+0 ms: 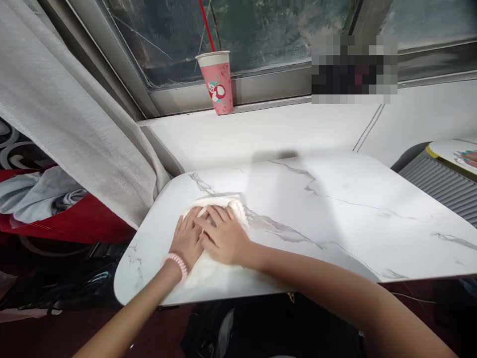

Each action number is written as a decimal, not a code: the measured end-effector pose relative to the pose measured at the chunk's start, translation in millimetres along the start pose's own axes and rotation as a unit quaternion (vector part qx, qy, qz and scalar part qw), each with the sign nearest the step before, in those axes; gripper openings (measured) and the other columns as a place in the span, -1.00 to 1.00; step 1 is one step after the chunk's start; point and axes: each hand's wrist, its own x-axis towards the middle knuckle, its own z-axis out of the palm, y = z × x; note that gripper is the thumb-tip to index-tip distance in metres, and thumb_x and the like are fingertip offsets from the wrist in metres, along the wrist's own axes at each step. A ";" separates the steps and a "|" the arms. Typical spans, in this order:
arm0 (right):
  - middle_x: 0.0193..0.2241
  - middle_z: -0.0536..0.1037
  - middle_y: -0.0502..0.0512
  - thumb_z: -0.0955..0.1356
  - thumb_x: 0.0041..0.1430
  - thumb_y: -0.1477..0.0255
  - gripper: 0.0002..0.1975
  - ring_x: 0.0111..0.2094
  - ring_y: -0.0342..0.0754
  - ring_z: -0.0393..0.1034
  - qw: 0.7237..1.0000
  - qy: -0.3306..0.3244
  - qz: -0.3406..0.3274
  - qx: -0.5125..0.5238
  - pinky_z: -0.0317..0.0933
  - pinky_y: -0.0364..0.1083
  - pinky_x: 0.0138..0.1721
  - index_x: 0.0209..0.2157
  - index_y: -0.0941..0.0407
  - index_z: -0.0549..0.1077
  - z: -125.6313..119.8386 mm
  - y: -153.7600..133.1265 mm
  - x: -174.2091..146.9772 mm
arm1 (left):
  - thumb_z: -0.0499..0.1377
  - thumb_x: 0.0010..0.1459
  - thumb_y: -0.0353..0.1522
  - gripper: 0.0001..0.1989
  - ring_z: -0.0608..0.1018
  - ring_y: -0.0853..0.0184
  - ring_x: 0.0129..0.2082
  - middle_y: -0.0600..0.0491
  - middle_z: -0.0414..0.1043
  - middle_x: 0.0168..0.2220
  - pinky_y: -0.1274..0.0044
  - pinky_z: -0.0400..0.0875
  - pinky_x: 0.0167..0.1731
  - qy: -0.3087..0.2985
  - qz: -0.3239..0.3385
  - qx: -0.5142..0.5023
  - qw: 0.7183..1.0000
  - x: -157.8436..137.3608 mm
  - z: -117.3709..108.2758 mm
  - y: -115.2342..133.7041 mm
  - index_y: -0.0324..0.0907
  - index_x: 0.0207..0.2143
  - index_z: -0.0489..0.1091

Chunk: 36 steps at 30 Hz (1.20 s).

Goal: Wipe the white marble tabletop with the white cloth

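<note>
A white cloth [219, 201] lies spread on the left part of a white marble-patterned table [357, 199]. Flat on the cloth rests my left hand [189, 237], fingers stretched forward, with a pink coiled band at its wrist. My right hand [226, 239] presses on the cloth just beside it, fingers spread, and its thumb side overlaps the left hand. Neither hand grips the cloth; both lie on top and hide its middle.
A pink paper cup [219, 89] with a red straw stands on the window ledge. At the left hang a pale curtain [74, 99] and a red container [100, 219] with clothes. Another surface [443, 147] is at far right. A pixelated patch covers part of the window.
</note>
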 end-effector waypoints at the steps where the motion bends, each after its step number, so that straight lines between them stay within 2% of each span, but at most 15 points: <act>1: 0.20 0.27 0.31 0.18 0.33 0.34 -0.58 0.21 0.13 0.09 1.000 0.000 -0.010 0.008 -0.08 0.21 0.25 0.17 0.10 0.34 -5.5 -5.2 -9.5 | -0.10 0.21 -0.37 -0.37 0.15 0.06 0.32 -0.08 0.12 0.32 0.04 0.01 0.26 0.003 -0.004 0.005 1.000 -12.9 -1.5 7.2 -0.02 0.35 0.02; 5: 0.21 0.26 0.28 0.21 0.29 0.34 -0.56 0.22 0.13 0.08 0.999 -0.013 -0.023 0.035 -0.07 0.23 0.26 0.16 0.09 0.34 -26.4 -17.0 -43.9 | -0.12 0.21 -0.36 -0.30 0.11 0.04 0.34 -0.10 0.05 0.35 0.01 0.03 0.25 0.019 0.005 0.015 1.000 -47.9 -4.4 36.7 0.00 0.39 -0.18; 9: 0.25 0.21 0.32 0.24 0.28 0.34 -0.51 0.26 0.15 0.03 0.998 -0.046 -0.003 0.039 -0.08 0.26 0.26 0.23 0.07 0.26 -44.1 -14.9 -66.3 | -0.09 0.18 -0.35 -0.23 0.10 0.03 0.34 -0.08 0.02 0.35 -0.03 0.03 0.24 0.027 0.031 0.010 0.999 -55.0 -2.3 61.8 0.07 0.40 -0.33; 11: 0.25 0.19 0.34 0.23 0.29 0.34 -0.51 0.26 0.16 0.02 0.997 -0.064 0.009 0.034 -0.09 0.27 0.27 0.24 0.08 0.25 -51.0 -10.5 -71.1 | -0.07 0.16 -0.35 -0.22 0.09 0.02 0.34 -0.09 0.04 0.35 -0.06 0.03 0.24 0.021 0.035 0.005 0.999 -50.4 -0.8 71.0 0.05 0.40 -0.31; 14: 0.25 0.19 0.34 0.22 0.30 0.35 -0.52 0.26 0.16 0.02 0.996 -0.076 0.023 0.031 -0.09 0.27 0.26 0.23 0.10 0.26 -56.5 -1.6 -71.1 | -0.05 0.14 -0.36 -0.25 0.07 0.01 0.35 -0.10 0.05 0.34 -0.04 0.00 0.26 -0.001 0.036 -0.004 0.999 -35.9 -0.2 79.4 0.00 0.39 -0.15; 19: 0.23 0.20 0.33 0.20 0.29 0.38 -0.52 0.23 0.17 0.04 0.997 -0.057 0.053 0.010 -0.12 0.28 0.24 0.23 0.10 0.26 -49.7 23.7 -49.9 | -0.06 0.18 -0.34 -0.38 0.10 0.02 0.34 -0.14 0.08 0.33 0.00 -0.02 0.27 -0.057 0.034 -0.024 0.998 12.2 0.2 76.5 -0.14 0.31 0.12; 24: 0.16 0.29 0.26 0.16 0.31 0.42 -0.56 0.16 0.12 0.12 0.996 -0.027 0.084 -0.006 -0.04 0.17 0.20 0.19 0.09 0.31 -31.9 66.2 -0.3 | -0.07 0.23 -0.32 -0.44 0.15 0.11 0.33 -0.11 0.14 0.31 0.09 -0.02 0.29 -0.064 0.012 -0.036 0.997 86.0 7.0 56.7 -0.14 0.28 0.17; 28: 0.15 0.30 0.23 0.14 0.32 0.44 -0.56 0.18 0.10 0.11 0.995 -0.027 0.098 -0.018 -0.07 0.15 0.22 0.18 0.08 0.31 -21.2 103.3 42.6 | -0.08 0.26 -0.32 -0.46 0.14 0.15 0.33 -0.09 0.13 0.32 0.16 -0.03 0.30 -0.080 -0.012 -0.037 0.996 141.3 15.3 40.6 -0.15 0.28 0.17; 31: 0.14 0.31 0.21 0.13 0.32 0.43 -0.57 0.18 0.09 0.11 0.994 -0.031 0.104 -0.018 -0.09 0.13 0.24 0.18 0.09 0.31 -17.7 126.8 66.3 | -0.08 0.27 -0.32 -0.47 0.14 0.17 0.33 -0.08 0.12 0.32 0.19 -0.03 0.30 -0.076 -0.027 -0.039 0.996 173.3 22.3 32.4 -0.15 0.27 0.18; 36: 0.13 0.34 0.18 0.12 0.31 0.43 -0.56 0.18 0.09 0.13 0.992 -0.007 0.128 -0.010 -0.07 0.15 0.24 0.16 0.06 0.33 -15.5 156.3 87.3 | -0.05 0.26 -0.32 -0.50 0.17 0.20 0.31 -0.07 0.15 0.31 0.26 -0.01 0.30 -0.074 -0.005 -0.041 0.996 212.7 31.4 29.1 -0.17 0.24 0.23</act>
